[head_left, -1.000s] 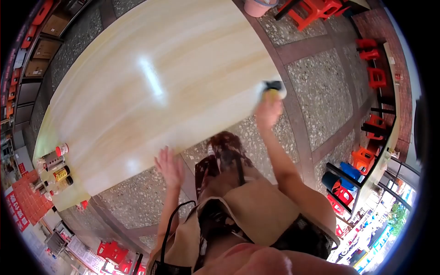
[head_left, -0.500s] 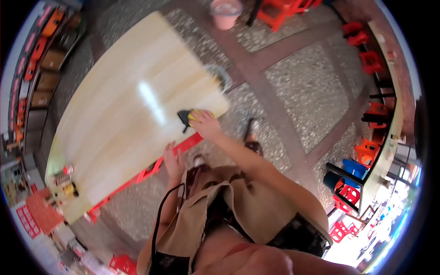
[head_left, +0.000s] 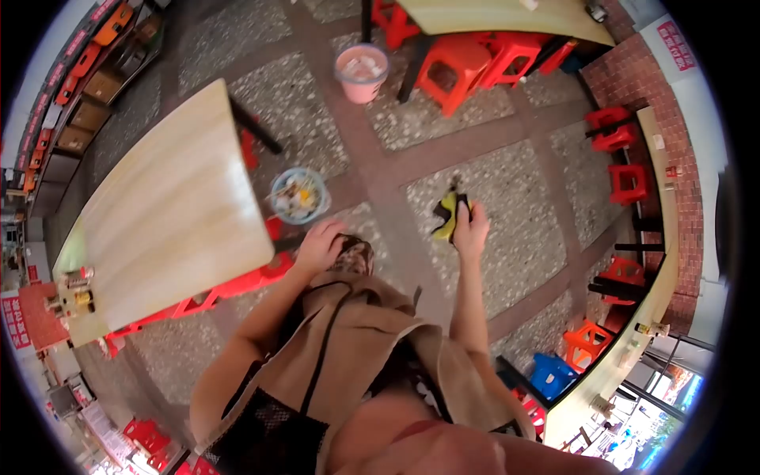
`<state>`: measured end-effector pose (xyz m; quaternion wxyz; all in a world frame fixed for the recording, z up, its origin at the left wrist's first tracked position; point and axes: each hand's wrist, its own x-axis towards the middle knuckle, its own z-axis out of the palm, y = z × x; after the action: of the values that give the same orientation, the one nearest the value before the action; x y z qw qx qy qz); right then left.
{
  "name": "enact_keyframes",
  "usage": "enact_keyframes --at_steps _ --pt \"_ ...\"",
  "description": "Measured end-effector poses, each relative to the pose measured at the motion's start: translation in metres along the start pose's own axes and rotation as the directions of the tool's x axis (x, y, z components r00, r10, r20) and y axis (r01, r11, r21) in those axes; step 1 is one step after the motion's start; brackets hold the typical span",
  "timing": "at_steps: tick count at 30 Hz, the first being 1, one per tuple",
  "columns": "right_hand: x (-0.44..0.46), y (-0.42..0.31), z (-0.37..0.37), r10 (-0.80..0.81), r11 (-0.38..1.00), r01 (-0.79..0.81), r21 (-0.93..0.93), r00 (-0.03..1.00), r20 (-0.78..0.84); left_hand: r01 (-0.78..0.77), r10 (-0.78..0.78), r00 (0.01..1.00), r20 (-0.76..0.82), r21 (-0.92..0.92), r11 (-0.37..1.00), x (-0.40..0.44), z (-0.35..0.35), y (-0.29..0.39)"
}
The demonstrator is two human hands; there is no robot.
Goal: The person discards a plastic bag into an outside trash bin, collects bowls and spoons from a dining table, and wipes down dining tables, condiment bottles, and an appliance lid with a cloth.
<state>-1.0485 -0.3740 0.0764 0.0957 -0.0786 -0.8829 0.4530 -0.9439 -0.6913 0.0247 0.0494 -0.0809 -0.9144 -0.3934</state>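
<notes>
My right hand (head_left: 473, 229) is closed on a yellow and black cloth (head_left: 450, 215), held above the speckled floor away from any table. My left hand (head_left: 321, 245) hovers near my knee, just right of the pale table's near corner. Its fingers look slightly bent and apart, with nothing seen in them. The pale wooden table (head_left: 174, 222) lies to the left. A blue-rimmed bin (head_left: 299, 195) with waste in it stands on the floor beyond my left hand.
A pink bucket (head_left: 362, 73) stands at the top middle, beside red stools (head_left: 453, 73) under another table (head_left: 507, 17). More red stools (head_left: 628, 184) line the long table at the right. Bottles (head_left: 82, 298) stand on the pale table's far left end.
The view has turned away from the pale table. My right hand, with the cloth, has left the tabletop and now hangs over the floor. My left hand has come off the table edge.
</notes>
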Motion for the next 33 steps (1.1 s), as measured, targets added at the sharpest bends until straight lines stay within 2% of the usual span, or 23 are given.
enact_keyframes --at_steps 1,2,3,4,7,8,9,11,13,15,16,17,19,21,22,23,24,25,26,27,29,31,33 --pt "0.017 0.009 0.001 -0.029 0.989 0.041 0.144 0.996 -0.085 0.012 -0.013 1.0 -0.028 -0.037 0.999 0.015 0.004 0.002" --pt "0.037 0.001 -0.005 -0.034 0.992 0.047 0.118 0.993 -0.111 0.09 -0.091 0.996 -0.003 -0.097 0.991 0.032 0.009 0.007" --pt "0.057 -0.01 -0.014 -0.036 0.995 0.048 0.092 0.99 -0.133 0.074 -0.074 0.997 0.003 -0.105 0.992 0.054 0.015 0.008" --pt "0.082 -0.012 -0.02 -0.064 0.984 0.084 0.154 0.989 -0.134 0.058 -0.059 0.998 -0.011 -0.092 0.994 0.073 0.02 0.008" --pt "0.166 -0.014 -0.032 -0.007 0.966 0.044 0.256 0.99 -0.144 0.073 -0.075 0.997 -0.015 -0.096 0.993 0.147 0.049 0.007" --pt "0.195 -0.011 -0.033 -0.109 0.988 0.127 0.083 0.976 -0.187 0.065 -0.071 0.996 -0.051 -0.121 0.991 0.176 0.064 0.005" --pt "0.219 -0.009 -0.037 -0.027 0.986 0.049 0.159 0.991 -0.132 0.054 -0.066 0.995 -0.077 -0.148 0.988 0.204 0.078 0.004" --pt "0.266 0.0 -0.046 0.0 0.955 0.025 0.294 0.996 -0.084 0.065 -0.078 0.996 -0.054 -0.209 0.976 0.279 0.112 0.01" --pt "0.3 -0.017 -0.072 0.021 0.979 -0.002 0.206 0.995 -0.093 -0.024 0.024 1.0 -0.003 -0.195 0.98 0.351 0.139 0.032" --pt "0.348 -0.016 -0.087 0.031 0.888 0.04 0.457 0.989 -0.146 -0.047 0.067 0.996 0.065 -0.272 0.961 0.425 0.155 0.07" --pt "0.373 -0.015 -0.091 0.01 0.923 0.062 0.379 0.982 -0.186 -0.118 0.148 0.985 0.084 -0.29 0.95 0.46 0.162 0.085" --pt "0.396 -0.011 -0.092 0.019 0.92 0.058 0.387 0.981 -0.192 -0.192 0.232 0.968 0.097 -0.308 0.932 0.491 0.17 0.098" --pt "0.45 0.0 -0.094 0.115 0.759 -0.05 0.649 0.992 -0.059 -0.215 0.256 0.963 0.085 -0.332 0.918 0.544 0.194 0.116" --pt "0.499 0.011 -0.078 0.096 0.759 -0.056 0.648 0.995 -0.027 -0.22 0.259 0.964 0.063 -0.36 0.907 0.596 0.216 0.138" --pt "0.523 0.016 -0.066 0.097 0.738 -0.066 0.671 0.995 -0.009 0.157 -0.008 0.979 0.206 -0.721 0.675 0.619 0.224 0.151" --pt "0.543 0.018 -0.053 0.102 0.716 -0.082 0.693 0.995 0.013 0.466 -0.184 0.882 0.433 -0.859 0.212 0.637 0.232 0.16" --pt "0.564 0.024 -0.039 0.09 0.704 -0.079 0.705 0.996 0.022 0.481 -0.205 0.863 0.461 -0.875 0.058 0.656 0.243 0.162" --pt "0.591 0.028 -0.027 0.068 0.692 -0.068 0.719 0.997 0.029 0.471 -0.222 0.866 0.449 -0.881 0.055 0.68 0.252 0.161" --pt "0.618 0.025 -0.02 0.089 0.708 -0.09 0.7 0.995 0.038 0.478 -0.317 0.838 0.444 -0.877 0.035 0.698 0.257 0.157" --pt "0.647 0.018 -0.02 0.07 0.802 -0.062 0.595 0.998 0.009 0.425 -0.349 0.851 0.392 -0.905 0.02 0.71 0.263 0.151" --pt "0.715 0.022 0.005 0.048 0.749 -0.013 0.662 0.998 -0.034 0.364 -0.398 0.855 0.333 -0.931 0.003 0.742 0.267 0.14" --pt "0.787 0.021 0.028 -0.038 0.706 0.016 0.708 0.999 0.015 0.172 -0.401 0.91 0.106 -0.976 0.133 0.773 0.257 0.129" --pt "0.864 0.03 0.064 0.024 0.762 -0.074 0.644 0.996 0.087 0.089 -0.436 0.899 -0.039 -0.959 0.269 0.809 0.236 0.132"
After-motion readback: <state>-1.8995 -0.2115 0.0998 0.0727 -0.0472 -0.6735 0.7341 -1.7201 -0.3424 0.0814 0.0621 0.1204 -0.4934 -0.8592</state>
